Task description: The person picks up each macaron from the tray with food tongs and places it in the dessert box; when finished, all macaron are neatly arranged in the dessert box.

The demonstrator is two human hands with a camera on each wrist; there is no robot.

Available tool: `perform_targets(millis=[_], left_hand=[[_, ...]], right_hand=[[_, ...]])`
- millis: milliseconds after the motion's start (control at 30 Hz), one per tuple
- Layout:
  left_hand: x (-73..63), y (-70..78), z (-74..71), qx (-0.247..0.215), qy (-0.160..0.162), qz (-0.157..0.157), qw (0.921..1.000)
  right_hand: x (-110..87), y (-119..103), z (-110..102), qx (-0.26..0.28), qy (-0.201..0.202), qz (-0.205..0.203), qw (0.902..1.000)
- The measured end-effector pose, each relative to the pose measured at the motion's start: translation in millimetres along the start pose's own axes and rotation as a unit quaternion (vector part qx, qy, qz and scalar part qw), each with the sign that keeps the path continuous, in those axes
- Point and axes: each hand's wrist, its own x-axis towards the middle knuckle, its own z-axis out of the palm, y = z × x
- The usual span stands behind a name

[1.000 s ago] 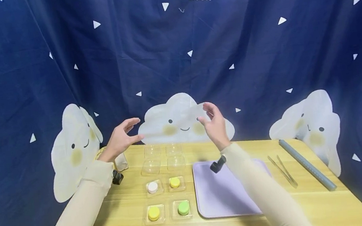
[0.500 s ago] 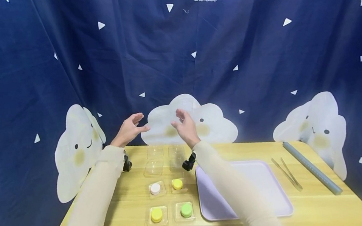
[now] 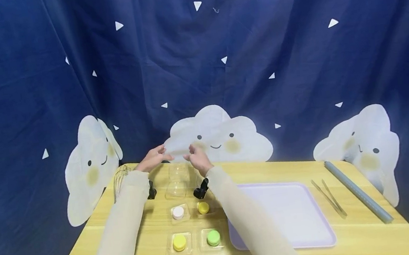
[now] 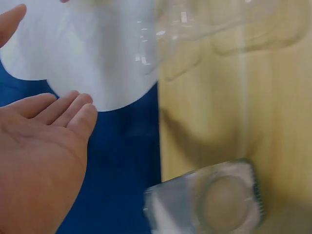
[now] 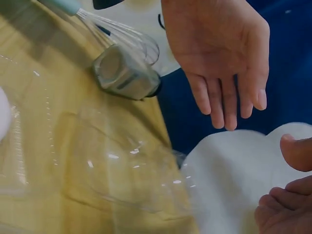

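Note:
My left hand point(image 3: 153, 159) and right hand point(image 3: 198, 159) face each other above the table's far edge, palms inward and fingers loosely extended, holding nothing. Between and below them stand clear plastic lids point(image 3: 177, 189), partly hidden by my right wrist. Their shiny edges show in the right wrist view too, where the left palm point(image 5: 219, 58) faces the camera. Nearer me, clear square trays hold a white macaron point(image 3: 178, 212), a yellow macaron point(image 3: 203, 207), a second yellow macaron point(image 3: 179, 242) and a green macaron point(image 3: 213, 238).
A lilac tray point(image 3: 285, 211) lies partly under my right forearm. Farther right are metal tweezers point(image 3: 330, 199) and a grey-blue rod point(image 3: 358, 192). Beside my left wrist are a whisk point(image 3: 120, 179) and a small jar point(image 5: 124, 73). A blue curtain point(image 3: 180, 61) hangs behind the table.
My right hand has swung left from above the lilac tray and come lower. The left hand has shifted right and down. The gap between them has narrowed, and the whisk has come into sight.

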Motion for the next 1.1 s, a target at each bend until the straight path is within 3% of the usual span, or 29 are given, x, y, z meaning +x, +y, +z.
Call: perform_targets(millis=[200,400,567,767,1000,1100], left_hand=[[-0.8,-8.1,11.6,0.011,-0.019,-0.038,0.9990],[-4.8,-10.8,20.2,-0.031,-0.038,-0.034,0.9982],[-6.0,-11.8,25.4,-0.040,-0.057,-0.028,0.9972],[-6.6,-13.0,31.2,-0.013,-0.069,-0.020,0.9973],[-3.5,-15.6,34.3,-0.004,-0.068,-0.031,0.9972],[-2.9,-16.6,36.1,0.023,-0.056,-0.031,0.9977]], right_hand=[[1.3,14,6,0.014,-0.015,0.025,0.9995],[-1.5,18,10,0.025,-0.021,0.049,0.9983],[-0.9,23,12,0.048,-0.045,0.065,0.9957],[-1.8,25,15,0.055,-0.043,0.086,0.9938],[-1.3,26,18,0.064,-0.040,0.101,0.9920],[-0.5,28,18,0.065,-0.047,0.104,0.9914]])
